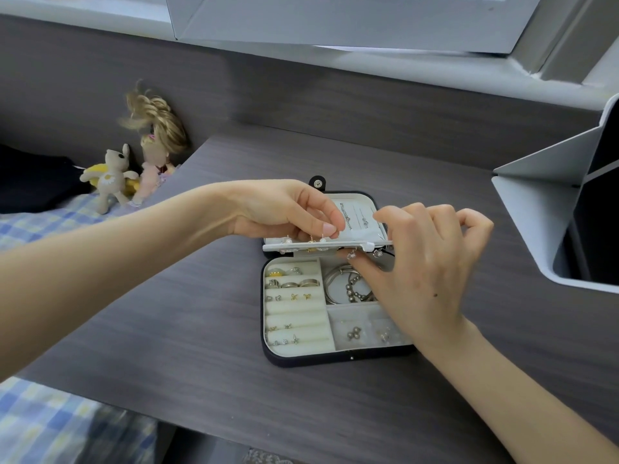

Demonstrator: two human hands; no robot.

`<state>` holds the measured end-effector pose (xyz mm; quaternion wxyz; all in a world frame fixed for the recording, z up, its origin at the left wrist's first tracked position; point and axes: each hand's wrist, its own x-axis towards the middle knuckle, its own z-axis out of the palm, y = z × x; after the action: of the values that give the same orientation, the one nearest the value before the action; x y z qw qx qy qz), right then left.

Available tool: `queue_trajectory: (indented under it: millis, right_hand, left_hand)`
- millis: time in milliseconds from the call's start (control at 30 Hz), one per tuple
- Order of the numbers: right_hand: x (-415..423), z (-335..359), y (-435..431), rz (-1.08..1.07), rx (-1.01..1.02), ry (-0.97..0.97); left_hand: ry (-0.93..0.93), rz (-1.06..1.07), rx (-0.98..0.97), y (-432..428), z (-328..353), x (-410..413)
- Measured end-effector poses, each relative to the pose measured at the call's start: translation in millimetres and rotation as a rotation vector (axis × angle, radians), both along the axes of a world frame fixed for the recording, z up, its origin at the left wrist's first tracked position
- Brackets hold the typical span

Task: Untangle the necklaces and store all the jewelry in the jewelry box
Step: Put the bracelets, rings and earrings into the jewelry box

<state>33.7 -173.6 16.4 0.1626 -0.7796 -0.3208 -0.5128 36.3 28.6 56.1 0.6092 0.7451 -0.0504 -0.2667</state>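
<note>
Since the earring panel (301, 245) was a thin, light, hinged leaf, I judged it would flex and swing if pushed on its face; best taken by its edges, never by the studs; earrings (313, 241) on it tiny, light, slippery, posts likely to bend; to be taken by the post with fingertips only.

Jewelry box (271, 353) lay open on the desk (201, 329), lid back; panel held about level between lid and tray.

Left hand (284, 209): thumb and forefinger narrowed to a pinch on one earring at the panel's upper face, right of its middle; other fingers curled clear; the catch was too small to see.

Right hand (418, 262): held the panel's right end, thumb beneath and touching its lower edge, fingers curled over the top.

Necklaces (348, 216) lay stretched in the lid, behind both hands; bangles (338, 283) in the tray just below my right thumb; rings (294, 284) in the rolls, well clear of the fingers.
</note>
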Motion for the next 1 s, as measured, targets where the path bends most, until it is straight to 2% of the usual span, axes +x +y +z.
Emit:
queue_trajectory:
  millis: [233, 500, 1000]
  right_hand:
    - [-1, 1, 1, -0.005, 0.01, -0.01]
    - [-1, 1, -1, 0.01, -0.002, 0.011]
    - [-1, 0, -2, 0.009, -0.033, 0.032]
  left_hand:
    - [-0.049, 0.056, -0.03, 4, -4, -5]
    - [-0.063, 0.033, 0.051, 3, -6, -4]
    - [0.028, -0.006, -0.028, 6, -9, 6]
